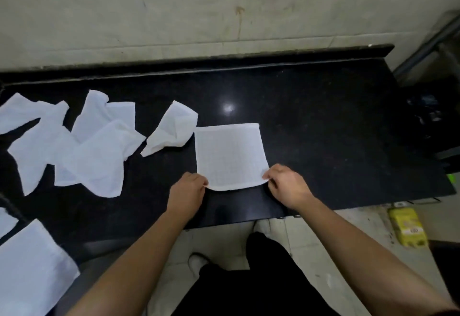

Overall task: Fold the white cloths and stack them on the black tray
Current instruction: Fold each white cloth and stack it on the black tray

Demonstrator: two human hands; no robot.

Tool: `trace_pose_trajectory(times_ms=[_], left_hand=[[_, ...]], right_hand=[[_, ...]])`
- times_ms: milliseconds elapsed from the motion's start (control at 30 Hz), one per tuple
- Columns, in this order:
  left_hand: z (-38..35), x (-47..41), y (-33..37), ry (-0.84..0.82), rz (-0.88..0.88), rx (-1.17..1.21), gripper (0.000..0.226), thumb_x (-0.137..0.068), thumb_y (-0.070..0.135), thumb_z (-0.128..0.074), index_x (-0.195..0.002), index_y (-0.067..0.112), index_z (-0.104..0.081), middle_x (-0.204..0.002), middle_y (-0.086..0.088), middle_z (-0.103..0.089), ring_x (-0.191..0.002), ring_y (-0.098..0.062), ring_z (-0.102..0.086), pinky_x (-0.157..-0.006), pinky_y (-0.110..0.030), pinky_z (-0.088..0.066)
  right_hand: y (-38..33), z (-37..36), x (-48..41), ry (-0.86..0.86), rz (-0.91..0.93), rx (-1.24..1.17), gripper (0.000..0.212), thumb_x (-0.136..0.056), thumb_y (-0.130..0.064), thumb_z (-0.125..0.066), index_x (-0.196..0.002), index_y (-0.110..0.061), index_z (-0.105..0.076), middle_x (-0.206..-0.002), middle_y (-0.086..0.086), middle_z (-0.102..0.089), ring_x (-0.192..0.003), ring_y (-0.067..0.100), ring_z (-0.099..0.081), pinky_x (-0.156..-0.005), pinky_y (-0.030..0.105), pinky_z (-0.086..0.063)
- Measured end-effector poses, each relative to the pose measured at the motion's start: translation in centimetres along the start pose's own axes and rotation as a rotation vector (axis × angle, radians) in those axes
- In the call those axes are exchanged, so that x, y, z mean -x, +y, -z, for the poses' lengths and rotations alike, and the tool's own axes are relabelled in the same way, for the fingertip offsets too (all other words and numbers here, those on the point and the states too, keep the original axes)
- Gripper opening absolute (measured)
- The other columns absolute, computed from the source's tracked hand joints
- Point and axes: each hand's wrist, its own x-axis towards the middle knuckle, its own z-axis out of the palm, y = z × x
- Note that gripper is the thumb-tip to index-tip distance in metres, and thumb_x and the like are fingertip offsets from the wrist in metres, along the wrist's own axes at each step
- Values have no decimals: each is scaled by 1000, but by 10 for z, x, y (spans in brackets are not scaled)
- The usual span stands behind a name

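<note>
I see a white cloth (230, 155) lying flat and squared on the black worktop (323, 128), a little right of centre, its near edge close to the worktop's near edge. My left hand (188, 191) pinches its near left corner, knuckles up and fingers curled onto the hem. My right hand (286, 186) pinches the near right corner in the same way, thumb side turned inward. Both forearms are bare and reach in from the near edge, angled toward each other, with the wrists low over the worktop.

Just left of the flat cloth and beyond its far left corner sits a crumpled cloth (171, 128). Further left, a loose heap of cloths (74, 148) overlaps across the worktop. At the near left corner lies another smooth cloth (29, 273); I cannot tell what it rests on. A yellow object (408, 228) lies on the floor, near right.
</note>
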Motion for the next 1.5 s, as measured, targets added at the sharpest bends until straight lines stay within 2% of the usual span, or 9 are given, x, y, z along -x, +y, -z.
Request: trace_pose_trajectory(times_ms=[200, 333, 433, 600, 733, 833, 1167, 1300, 1500], left_hand=[[-32, 61, -2, -17, -92, -35, 10, -72, 7, -68, -79, 14, -66, -82, 0, -64, -77, -24, -57, -61, -35, -44], [-33, 74, -4, -58, -174, -46, 17, -78, 19, -52, -80, 16, -68, -83, 2, -63, -76, -21, -57, -60, -33, -46], [-27, 69, -8, -105, -193, -17, 8, -74, 14, -68, -80, 18, -73, -83, 4, -64, -77, -18, -59, -61, -30, -49], [-2, 40, -3, -137, 161, 293, 12, -80, 14, -75, -90, 20, -74, -84, 8, -65, -81, -10, -56, -70, -25, -47], [6, -4, -5, -28, 537, 617, 16, -82, 11, -75, -93, 21, -69, -82, 4, -67, -75, -8, -62, -73, -21, -48], [5, -33, -7, 50, 723, 750, 15, -85, 16, -75, -96, 20, -67, -89, 1, -68, -84, -12, -65, -79, -25, -51], [-10, -84, -11, 169, 830, 720, 20, -86, 17, -74, -105, 11, -73, -100, -2, -72, -93, -13, -66, -89, -25, -49], [-15, -92, -9, 190, 854, 664, 21, -87, 19, -72, -107, 12, -73, -101, -1, -72, -94, -13, -66, -88, -22, -47], [-16, -78, -3, 238, 627, 374, 27, -95, 27, -61, -116, 11, -65, -109, -5, -66, -100, -20, -60, -90, -33, -47]], right_hand=[[13, -39, 51, -61, 100, 117, 11, -80, -17, -64, -91, -20, -65, -92, 1, -58, -85, 24, -60, -66, 36, -53], [14, -34, 56, -119, 126, 129, 16, -85, -25, -56, -97, -23, -67, -97, -3, -58, -93, 18, -58, -74, 32, -51], [15, -26, 52, -179, 75, 90, 21, -87, -29, -53, -100, -25, -70, -101, -6, -58, -96, 16, -58, -77, 31, -51], [15, -9, 26, -114, -254, -338, 8, -85, -24, -66, -88, -25, -74, -94, -10, -66, -84, 9, -63, -75, 25, -51], [11, 1, -9, 49, -455, -723, 19, -85, -11, -66, -92, -27, -74, -78, -9, -69, -70, 4, -60, -67, 12, -48], [11, 4, -37, 93, -525, -836, 16, -85, -11, -68, -92, -23, -76, -84, -3, -74, -76, 9, -66, -75, 20, -54], [17, 5, -88, 140, -556, -842, 18, -87, -12, -65, -102, -22, -70, -80, -8, -67, -75, 5, -62, -77, 15, -50], [22, 1, -94, 135, -530, -768, 19, -87, -12, -62, -99, -26, -68, -80, -9, -66, -77, 6, -62, -66, 2, -43], [25, -4, -83, 121, -345, -438, 32, -91, -21, -61, -123, -22, -60, -112, -2, -60, -93, 14, -60, -89, 38, -53]])
